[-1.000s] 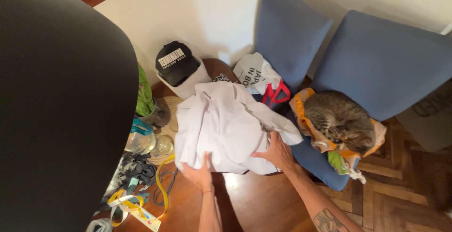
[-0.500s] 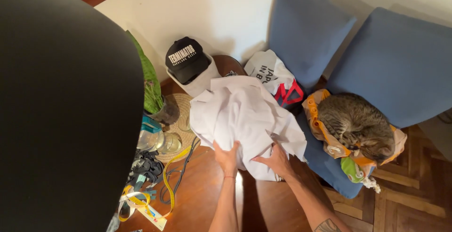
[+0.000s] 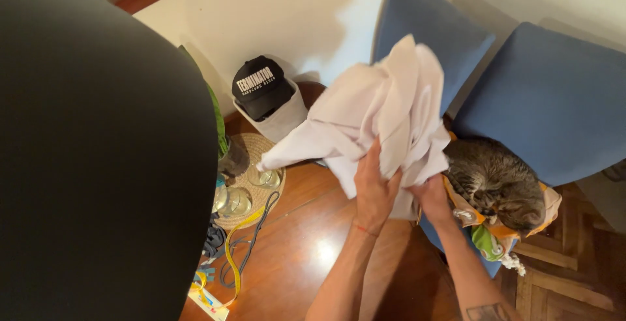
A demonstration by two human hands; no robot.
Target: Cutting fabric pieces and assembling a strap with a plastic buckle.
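While one cat (image 3: pixel 495 184) sleeps, left hand (image 3: pixel 375 187) and right hand (image 3: pixel 432 197) clutch one white cloth (image 3: pixel 385 109).

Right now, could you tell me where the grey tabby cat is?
Head view, right side: the grey tabby cat lies curled on the blue chair, beside the right hand.

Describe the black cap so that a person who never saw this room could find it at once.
Start at the white wall left of the two blue chairs. At its foot stands a pale tub on the wooden table, and the cap sits on top of it. It is the only black thing with white lettering, left of the white cloth that both hands hold up.
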